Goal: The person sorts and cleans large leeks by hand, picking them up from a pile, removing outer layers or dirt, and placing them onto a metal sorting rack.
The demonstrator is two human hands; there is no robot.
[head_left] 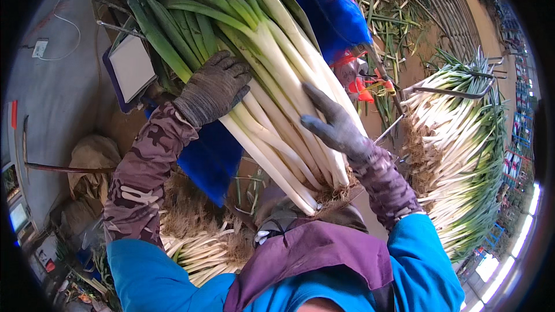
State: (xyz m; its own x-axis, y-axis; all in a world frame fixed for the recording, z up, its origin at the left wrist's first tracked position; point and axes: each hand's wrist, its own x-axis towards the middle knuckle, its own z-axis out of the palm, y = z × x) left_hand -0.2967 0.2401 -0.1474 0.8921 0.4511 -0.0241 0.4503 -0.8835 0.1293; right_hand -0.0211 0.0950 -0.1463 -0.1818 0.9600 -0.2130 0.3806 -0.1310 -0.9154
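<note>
A thick bundle of long green onions (276, 63) slants across the middle, its green tops at the upper left and its white stalks and brown roots near my waist. My left hand (215, 89), in a dark grey knitted glove, is closed over the bundle's left side where green turns to white. On the right side, my right hand (335, 121) lies against the white stalks. That grey-gloved hand has its fingers stretched out and the thumb apart. Blue sheeting (213, 159) shows beneath the bundle.
A large pile of green onions (445, 144) lies at the right beside a bent metal bar (457, 91). More onions (202, 254) lie low at the left. Leaf scraps (393, 23) cover the ground behind. Left of the bundle stands a pale flat panel (132, 66).
</note>
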